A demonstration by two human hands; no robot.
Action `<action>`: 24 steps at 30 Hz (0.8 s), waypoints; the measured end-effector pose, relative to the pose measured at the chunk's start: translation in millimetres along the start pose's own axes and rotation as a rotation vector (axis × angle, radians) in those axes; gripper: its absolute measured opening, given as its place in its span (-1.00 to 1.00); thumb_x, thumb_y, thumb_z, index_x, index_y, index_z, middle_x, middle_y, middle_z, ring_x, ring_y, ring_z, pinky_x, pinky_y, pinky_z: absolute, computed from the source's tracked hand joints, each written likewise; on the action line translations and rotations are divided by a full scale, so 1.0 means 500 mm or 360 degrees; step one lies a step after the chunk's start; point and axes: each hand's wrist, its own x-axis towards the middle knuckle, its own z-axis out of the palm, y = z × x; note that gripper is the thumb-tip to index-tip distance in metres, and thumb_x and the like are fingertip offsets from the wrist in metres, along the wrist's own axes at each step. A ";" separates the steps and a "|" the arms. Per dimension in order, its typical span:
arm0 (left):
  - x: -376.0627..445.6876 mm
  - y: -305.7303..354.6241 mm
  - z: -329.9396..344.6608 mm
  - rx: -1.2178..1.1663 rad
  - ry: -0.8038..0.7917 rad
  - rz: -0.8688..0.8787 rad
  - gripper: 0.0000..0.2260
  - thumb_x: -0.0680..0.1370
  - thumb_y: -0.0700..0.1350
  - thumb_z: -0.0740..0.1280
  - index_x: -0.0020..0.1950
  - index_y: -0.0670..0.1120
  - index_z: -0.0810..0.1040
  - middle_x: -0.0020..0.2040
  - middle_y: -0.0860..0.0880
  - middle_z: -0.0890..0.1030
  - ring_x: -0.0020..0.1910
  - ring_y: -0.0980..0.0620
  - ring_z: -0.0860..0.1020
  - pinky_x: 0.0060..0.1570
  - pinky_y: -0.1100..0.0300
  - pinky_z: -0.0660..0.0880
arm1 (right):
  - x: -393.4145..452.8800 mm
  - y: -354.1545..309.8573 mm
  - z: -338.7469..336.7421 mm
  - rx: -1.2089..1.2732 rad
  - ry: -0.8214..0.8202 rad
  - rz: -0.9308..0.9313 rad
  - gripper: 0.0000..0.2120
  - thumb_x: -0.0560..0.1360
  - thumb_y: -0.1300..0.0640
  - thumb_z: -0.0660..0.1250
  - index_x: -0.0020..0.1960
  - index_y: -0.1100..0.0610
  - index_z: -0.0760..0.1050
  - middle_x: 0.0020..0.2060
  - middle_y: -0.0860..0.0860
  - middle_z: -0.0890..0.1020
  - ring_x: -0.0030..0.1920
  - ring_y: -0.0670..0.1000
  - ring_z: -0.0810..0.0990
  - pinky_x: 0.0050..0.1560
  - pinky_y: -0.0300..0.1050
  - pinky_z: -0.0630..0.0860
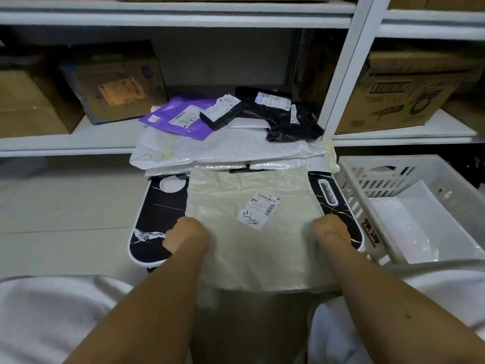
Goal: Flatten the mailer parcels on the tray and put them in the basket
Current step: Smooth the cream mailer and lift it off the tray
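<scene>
My left hand point(187, 236) and right hand point(331, 233) grip the cream mailer point(252, 232) on the tray point(154, 214); basket point(367, 195) at three o'clock.

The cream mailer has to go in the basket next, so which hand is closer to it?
The right hand, probably. It grips the cream mailer's right edge, and the white basket sits just right of the tray. The left hand grips the far edge.
</scene>
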 end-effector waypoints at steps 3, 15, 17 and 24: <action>-0.034 0.001 -0.015 0.0173 0.0021 0.0147 -0.70 0.53 -0.21 0.19 0.23 -0.13 0.52 0.20 -0.09 0.55 0.18 -0.09 0.52 0.12 0.07 0.42 | -0.026 -0.002 -0.018 0.0087 0.0021 -0.0007 -0.64 0.50 0.22 0.28 0.29 0.26 0.48 0.25 0.21 0.53 0.24 0.25 0.50 0.23 0.13 0.42; -0.141 0.065 -0.167 0.0191 0.0392 0.0518 -0.72 0.58 -0.18 0.18 0.25 -0.11 0.52 0.25 -0.09 0.53 0.26 -0.09 0.47 0.16 0.09 0.42 | -0.140 -0.065 -0.173 0.0282 0.0237 -0.0385 -0.68 0.55 0.17 0.21 0.28 0.18 0.48 0.23 0.15 0.54 0.22 0.23 0.52 0.19 0.07 0.47; -0.151 0.073 -0.188 0.0167 0.0437 0.0554 -0.71 0.57 -0.18 0.18 0.27 -0.11 0.51 0.25 -0.10 0.53 0.25 -0.11 0.49 0.17 0.08 0.41 | -0.148 -0.070 -0.203 0.0281 0.0293 -0.0419 -0.68 0.54 0.16 0.20 0.26 0.17 0.50 0.22 0.16 0.55 0.19 0.23 0.53 0.18 0.08 0.48; -0.211 0.152 -0.252 0.0016 0.0521 0.0709 -0.71 0.54 -0.18 0.21 0.23 -0.11 0.53 0.21 -0.11 0.55 0.19 -0.13 0.52 0.11 0.06 0.45 | -0.134 -0.064 -0.335 0.0431 0.0507 -0.0431 -0.62 0.56 0.14 0.21 0.36 0.18 0.35 0.24 0.17 0.53 0.21 0.23 0.51 0.15 0.07 0.45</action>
